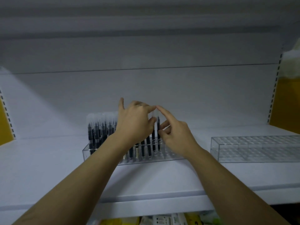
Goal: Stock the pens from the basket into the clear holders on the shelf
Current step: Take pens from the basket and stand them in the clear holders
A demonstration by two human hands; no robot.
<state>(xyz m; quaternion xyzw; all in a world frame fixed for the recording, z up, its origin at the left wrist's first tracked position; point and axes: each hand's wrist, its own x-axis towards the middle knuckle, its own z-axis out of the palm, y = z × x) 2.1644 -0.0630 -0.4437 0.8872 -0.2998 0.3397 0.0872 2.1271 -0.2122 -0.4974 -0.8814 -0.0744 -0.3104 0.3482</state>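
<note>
My right hand (172, 133) pinches a slim black clear-capped pen (158, 127), upright in the clear plastic holder (88, 152). I cannot tell whether my left hand (134, 122) grips anything (fingers curled beside it). The pen is probably light, stiff and slick, so hold it mid-barrel.

Centre of frame: long clear holder (172, 157) with rows of round holes, set crosswise on the white shelf (146, 179). Left and middle holes packed with dark-barrelled pens (95, 132), upright, frosted clear caps on top. Rightmost pen (158, 127) upright in its hole at the edge of the filled part. Right edge of frame: second clear holder (256, 148), same hole pattern, standing empty, apart from the first
</note>
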